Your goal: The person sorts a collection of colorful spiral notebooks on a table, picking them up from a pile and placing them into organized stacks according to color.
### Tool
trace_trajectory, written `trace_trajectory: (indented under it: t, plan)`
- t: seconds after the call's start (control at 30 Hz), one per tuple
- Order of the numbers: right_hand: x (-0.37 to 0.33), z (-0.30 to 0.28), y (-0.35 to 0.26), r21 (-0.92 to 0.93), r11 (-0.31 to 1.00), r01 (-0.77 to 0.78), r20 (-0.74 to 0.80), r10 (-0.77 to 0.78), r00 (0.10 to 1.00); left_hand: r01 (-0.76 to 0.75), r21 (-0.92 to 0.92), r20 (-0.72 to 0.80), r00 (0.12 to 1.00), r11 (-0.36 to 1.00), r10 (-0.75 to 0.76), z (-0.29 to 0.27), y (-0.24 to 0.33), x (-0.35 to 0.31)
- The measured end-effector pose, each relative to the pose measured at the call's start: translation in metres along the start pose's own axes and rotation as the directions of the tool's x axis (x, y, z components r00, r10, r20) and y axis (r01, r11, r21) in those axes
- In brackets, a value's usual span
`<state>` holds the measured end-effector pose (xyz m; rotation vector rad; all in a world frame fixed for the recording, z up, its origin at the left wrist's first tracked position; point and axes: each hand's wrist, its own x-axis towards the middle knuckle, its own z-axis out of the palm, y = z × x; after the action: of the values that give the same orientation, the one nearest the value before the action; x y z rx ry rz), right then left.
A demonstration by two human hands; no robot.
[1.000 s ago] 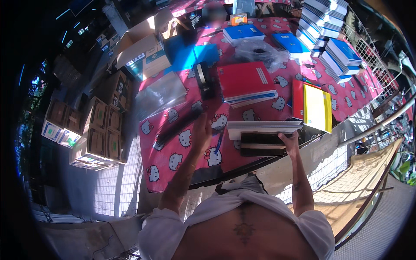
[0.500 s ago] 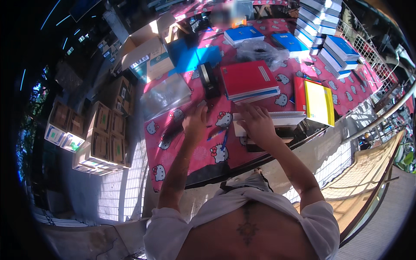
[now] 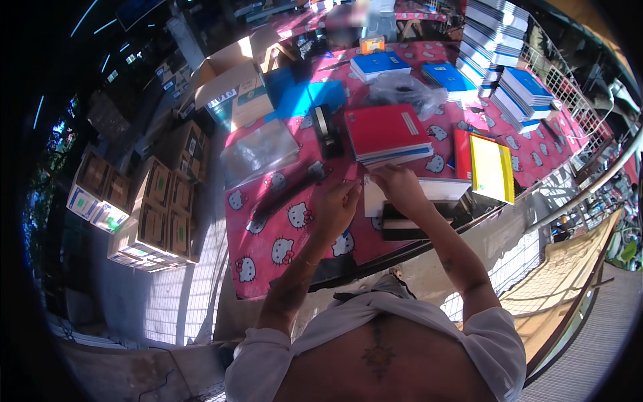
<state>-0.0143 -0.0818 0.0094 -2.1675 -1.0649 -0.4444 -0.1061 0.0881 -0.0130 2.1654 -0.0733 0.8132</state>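
Observation:
My left hand [image 3: 339, 206] is closed in a pinch above the patterned cloth, just left of a white notebook [image 3: 439, 190]. Whatever sits between its fingertips is too small to make out. Over the notebook's upper left corner, my right hand [image 3: 400, 190] has its fingers bent together, their tips close to those of the left. A dark flat block [image 3: 402, 224] lies partly under the notebook. Beyond my hands are a stack of red notebooks [image 3: 385, 132] and a black tape dispenser [image 3: 326, 134]. Left of the dispenser lie clear plastic sleeves [image 3: 260, 153].
Yellow [image 3: 492, 167] and red notebooks lie at the right. Blue notebooks [image 3: 380, 63], crumpled plastic [image 3: 408, 92] and a tall notebook stack [image 3: 492, 40] stand farther back. An open carton [image 3: 238, 94] is at the far left; more boxes [image 3: 151, 214] are beside the table [image 3: 268, 275].
My left hand has moved right, from near the tape dispenser to beside the notebook. My right hand's fingers, spread on the notebook before, have drawn together at its corner.

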Motion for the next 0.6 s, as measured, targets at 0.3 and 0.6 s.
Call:
trace_trajectory:
  t: [0.3, 0.6]
  plan:
    - [0.001, -0.007, -0.008, 0.001, 1.0, 0.001, 0.03, -0.001, 1.0, -0.075, 0.021, -0.056, 0.995, 0.997, 0.076, -0.004, -0.011, 0.018]
    - [-0.003, -0.006, -0.006, -0.052, 0.99, 0.13, -0.038, -0.132, 0.991, -0.046, 0.123, 0.265, 0.964, 0.991, 0.012, -0.018, -0.003, 0.032]
